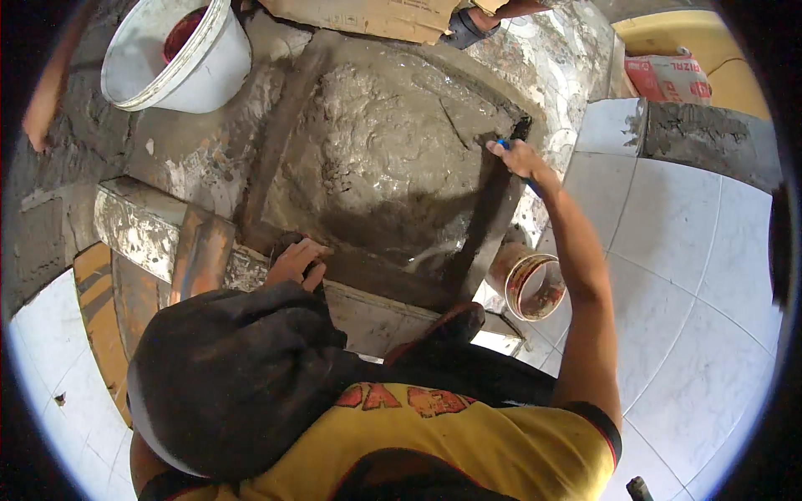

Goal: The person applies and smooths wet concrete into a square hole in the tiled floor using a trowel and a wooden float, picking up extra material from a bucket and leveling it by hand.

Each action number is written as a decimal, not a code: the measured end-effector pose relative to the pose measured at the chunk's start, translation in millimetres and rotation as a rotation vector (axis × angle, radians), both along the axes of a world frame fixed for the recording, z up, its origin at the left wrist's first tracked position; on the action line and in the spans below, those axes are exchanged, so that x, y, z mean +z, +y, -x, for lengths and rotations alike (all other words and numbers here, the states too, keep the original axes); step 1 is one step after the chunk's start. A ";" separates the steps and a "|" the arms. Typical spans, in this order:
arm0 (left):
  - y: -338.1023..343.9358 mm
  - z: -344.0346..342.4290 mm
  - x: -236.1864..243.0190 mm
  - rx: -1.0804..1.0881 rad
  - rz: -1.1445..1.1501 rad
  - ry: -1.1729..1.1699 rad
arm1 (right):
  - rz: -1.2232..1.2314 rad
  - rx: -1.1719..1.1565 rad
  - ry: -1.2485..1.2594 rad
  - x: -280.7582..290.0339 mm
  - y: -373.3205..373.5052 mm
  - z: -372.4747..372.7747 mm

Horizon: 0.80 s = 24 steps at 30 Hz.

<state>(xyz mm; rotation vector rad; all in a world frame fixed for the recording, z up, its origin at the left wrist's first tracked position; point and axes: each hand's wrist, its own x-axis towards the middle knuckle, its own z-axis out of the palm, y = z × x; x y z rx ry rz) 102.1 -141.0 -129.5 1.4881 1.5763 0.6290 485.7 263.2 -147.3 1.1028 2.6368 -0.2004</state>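
Our R hand (pixel 522 160) is closed snug round a blue-handled tool (pixel 503 144), thumb fwd, w/ blue showing at both ends of the fist. Its working end we can't make out for sure; past the fingertips it's all the same grey, so prob. coated or sunk. The tool should be light & stiff, heavier once mud drags on it, & slick if the handle gets wet; best hold = mid-handle, abt where the fist is.

Our L hand (pixel 298 260) has fingers loosely bent, small gap btwn them, nothing seen in them, resting at the near border (pixel 380 280).

Just left of the R fingertips & beyond the L fingers, filling the space btwn, lies the wet cement (pixel 384 134), lumpy w/ shiny patches. We'd expect it heavy as a mass, soft, sticky, slippery on top; no real place to grab it, so work it via the tool.

Further out: small pail (pixel 505 269) nearer us than the R fingers, open side up; white bucket (pixel 200 79) well beyond the L fingers, to their left; cardboard (pixel 368 17) past the cement's far side.
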 end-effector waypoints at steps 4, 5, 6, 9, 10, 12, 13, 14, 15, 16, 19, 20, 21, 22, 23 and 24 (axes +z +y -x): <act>0.6 -4.0 -8.2 -0.025 -0.055 -0.002 | 0.139 -0.448 -0.049 -26.4 9.4 30.1; -3.5 -3.1 -7.8 -0.020 -0.045 0.008 | 0.150 -0.441 -0.041 -31.8 8.7 40.6; -3.5 -1.6 -8.5 -0.002 -0.025 -0.036 | 0.056 -0.351 0.009 -30.9 10.8 49.0; 1.5 -4.5 -12.9 0.002 -0.055 -0.075 | -0.011 -0.214 0.032 -42.1 21.9 27.2; 1.0 -5.7 -14.3 -0.010 -0.095 -0.075 | 0.026 -0.164 -0.001 -52.9 26.2 7.6; 2.6 -5.6 -11.6 -0.029 -0.168 -0.028 | -0.002 0.085 -0.137 -41.3 28.7 8.9; 3.6 -4.6 -9.3 -0.063 -0.241 0.020 | -0.073 0.147 -0.095 -24.7 30.4 7.4; -0.2 -2.5 -9.1 -0.040 -0.227 0.020 | -0.145 0.212 -0.058 -1.1 26.8 13.7; -5.9 -0.3 -6.1 -0.066 -0.253 0.062 | -0.322 0.499 -0.153 18.5 25.9 33.1; -10.0 -1.2 -3.7 -0.092 -0.288 0.103 | -0.541 0.774 -0.212 35.7 23.7 49.4; -4.4 -1.0 68.7 0.023 -0.036 0.008 | 0.054 0.407 -0.171 30.8 49.5 95.6; -0.4 2.9 91.8 0.052 0.142 -0.003 | 0.188 0.371 -0.191 11.2 68.8 97.2; -12.7 15.0 101.1 0.068 0.105 0.049 | 0.331 0.139 -0.104 8.1 59.0 127.6; -29.0 30.1 109.2 0.072 0.069 0.098 | 0.480 -0.103 -0.026 2.8 51.9 149.4; -31.9 44.8 127.6 0.098 0.178 0.069 | 0.524 -0.066 -0.079 -15.1 59.6 136.7; -35.9 56.9 152.9 0.114 0.296 0.030 | 0.565 -0.020 -0.124 -32.6 69.6 128.5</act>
